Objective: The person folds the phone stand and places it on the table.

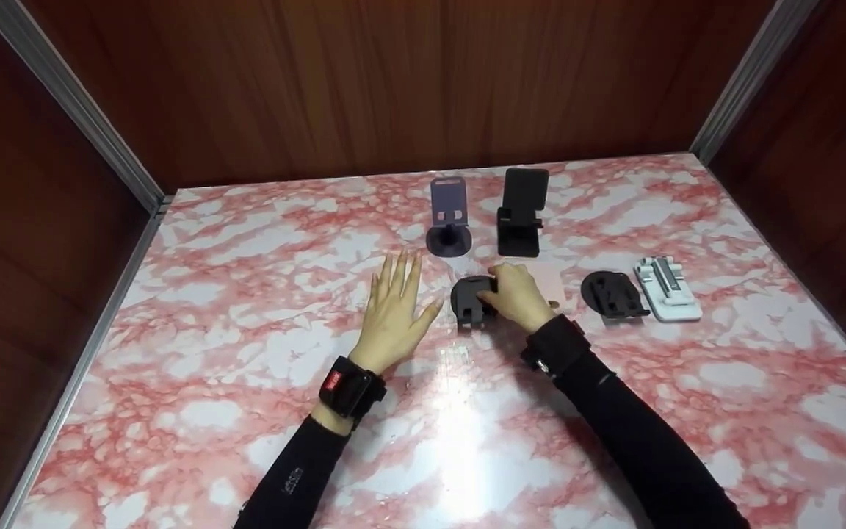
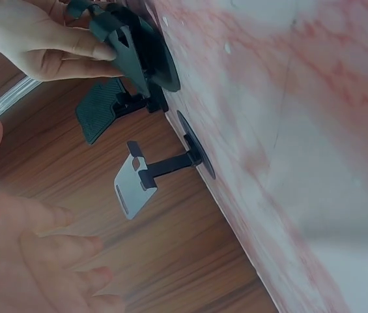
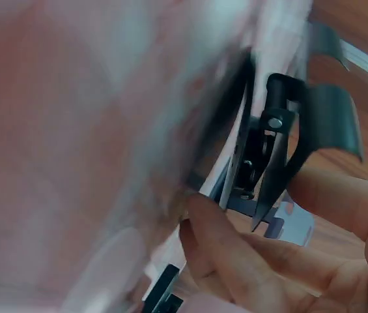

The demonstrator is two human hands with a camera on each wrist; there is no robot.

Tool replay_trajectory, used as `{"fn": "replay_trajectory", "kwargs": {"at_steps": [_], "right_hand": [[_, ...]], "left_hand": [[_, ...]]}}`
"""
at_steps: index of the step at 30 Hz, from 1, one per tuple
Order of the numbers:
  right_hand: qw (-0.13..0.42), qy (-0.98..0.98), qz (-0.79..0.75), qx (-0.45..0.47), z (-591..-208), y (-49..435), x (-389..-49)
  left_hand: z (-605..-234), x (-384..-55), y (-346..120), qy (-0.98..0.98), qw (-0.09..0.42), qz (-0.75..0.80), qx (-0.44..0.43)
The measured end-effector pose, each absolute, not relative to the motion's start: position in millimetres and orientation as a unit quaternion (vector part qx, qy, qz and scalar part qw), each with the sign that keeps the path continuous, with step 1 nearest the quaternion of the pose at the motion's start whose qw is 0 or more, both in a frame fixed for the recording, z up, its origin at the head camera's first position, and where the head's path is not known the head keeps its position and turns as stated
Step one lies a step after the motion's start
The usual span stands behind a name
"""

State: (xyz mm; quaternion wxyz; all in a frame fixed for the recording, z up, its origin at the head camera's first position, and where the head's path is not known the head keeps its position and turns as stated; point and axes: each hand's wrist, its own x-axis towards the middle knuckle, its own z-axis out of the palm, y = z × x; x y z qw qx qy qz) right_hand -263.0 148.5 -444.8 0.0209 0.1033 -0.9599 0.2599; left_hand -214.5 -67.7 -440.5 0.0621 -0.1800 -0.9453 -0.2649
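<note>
My right hand (image 1: 518, 294) pinches the right side of a folded black phone stand (image 1: 471, 297) with a round base. In the right wrist view, thumb and fingers grip the edge of the stand (image 3: 330, 120), whose curved hooks and hinge face outward. The left wrist view has that stand (image 2: 131, 52) tilted, its disc base close over the table. My left hand (image 1: 393, 312), fingers straight and spread, is to the left of the stand and holds nothing. Its palm and fingers (image 2: 34, 254) also appear in the left wrist view.
Behind stand an unfolded purple phone stand (image 1: 450, 202) and an unfolded black one (image 1: 524, 191). To the right lie another folded black stand (image 1: 610, 295) and a folded white one (image 1: 671, 294). A pale pink flat piece (image 1: 548, 279) shows beside my right hand. Wooden walls (image 1: 423, 88) enclose the marbled table.
</note>
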Motion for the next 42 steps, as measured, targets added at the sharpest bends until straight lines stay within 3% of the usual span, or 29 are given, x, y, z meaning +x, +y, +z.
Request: {"fn": "replay_trajectory", "kwargs": {"at_steps": [10,18,28,42], "right_hand": [[0.07,-0.973,0.191,0.107,-441,144,-252],[0.11,-0.974,0.114,0.164,-440,138,-250],[0.024,-0.983,0.086,0.158,-418,148,-240],[0.013,-0.987,0.104,0.124,-395,189,-261]], "left_hand": [[-442,-215,-66,-0.946,0.052,-0.264,-0.183],[-443,-216,-65,-0.948,0.06,-0.251,-0.185],[-443,-212,-66,-0.949,0.07,-0.248,-0.184],[-441,-212,-67,-0.951,0.082,-0.239,-0.179]]}}
